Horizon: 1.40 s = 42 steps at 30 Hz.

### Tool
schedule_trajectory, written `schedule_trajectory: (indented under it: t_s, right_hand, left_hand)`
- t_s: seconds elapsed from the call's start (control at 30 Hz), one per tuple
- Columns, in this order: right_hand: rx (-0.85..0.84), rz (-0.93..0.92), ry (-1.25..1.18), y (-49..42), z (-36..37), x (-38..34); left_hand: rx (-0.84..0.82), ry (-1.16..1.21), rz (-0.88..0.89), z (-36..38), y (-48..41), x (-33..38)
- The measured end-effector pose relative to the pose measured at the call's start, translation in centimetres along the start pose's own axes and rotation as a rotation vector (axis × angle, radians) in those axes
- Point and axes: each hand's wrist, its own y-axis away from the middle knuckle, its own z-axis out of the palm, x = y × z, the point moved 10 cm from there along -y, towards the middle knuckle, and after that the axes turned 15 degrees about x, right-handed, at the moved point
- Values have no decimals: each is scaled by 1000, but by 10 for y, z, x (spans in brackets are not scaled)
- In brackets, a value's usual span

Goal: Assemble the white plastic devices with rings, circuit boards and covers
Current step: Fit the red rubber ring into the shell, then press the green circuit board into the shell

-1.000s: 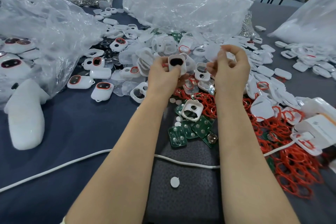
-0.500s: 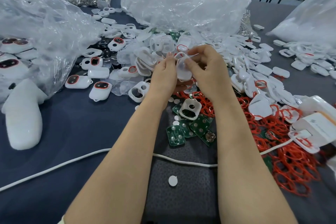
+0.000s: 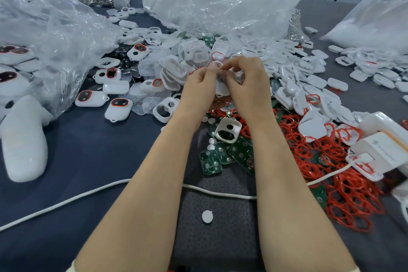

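1. Holding both forearms stretched forward over the table [image 3: 88, 150], you bring your left hand [image 3: 198, 86] and right hand [image 3: 247, 81] together above the heap of parts.
2. Your left hand shows its back to the camera, fingers curled. Its thumb and fingertips pinch the upper left edge of a white shell [image 3: 221, 89], so that grip is clamped on it.
3. Your right hand curls in from the right, with forefinger and thumb meeting at the top of the same shell. That grip is clamped on it too.
4. The white shell sits between your two hands, raised off the table, its rounded lower end pointing down. A bit of red shows at its top by your fingertips; you cannot tell whether it is a seated ring.
5. Just below your wrists, a white frame [image 3: 227, 131] with two openings lies on the green circuit boards [image 3: 223, 154]. The red rings [image 3: 331, 161] are piled to the right.
6. Closed devices [image 3: 118, 108] with red-rimmed windows lie to the left. A white cable [image 3: 88, 194] passes under both forearms.
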Motion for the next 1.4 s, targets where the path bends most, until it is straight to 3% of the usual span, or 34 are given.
schedule_trajectory:
  t_s: [0.17, 0.37, 0.53, 0.8, 0.9, 1.03, 1.23, 1.4]
  right_hand:
    - [85, 74, -60, 0, -2, 7]
    - [130, 344, -203, 0, -6, 33]
    - [51, 323, -229, 4, 3, 25]
    - [58, 319, -202, 5, 2, 22]
    - [187, 331, -178, -2, -17, 29]
    - [347, 316, 40, -9, -51, 43]
    - [106, 265, 292, -4, -32, 44]
    - [5, 231, 329, -1, -22, 37]
  left_hand:
    - [-58, 33, -2, 4, 1, -3]
    - [7, -20, 58, -2, -6, -4]
    - [35, -29, 107, -5, -6, 0]
    - [69, -5, 102, -9, -6, 1]
    - [126, 78, 26, -19, -12, -1]
    - [274, 223, -21, -43, -19, 0]
    - [370, 363, -66, -55, -21, -4]
    - [355, 392, -27, -56, -22, 4]
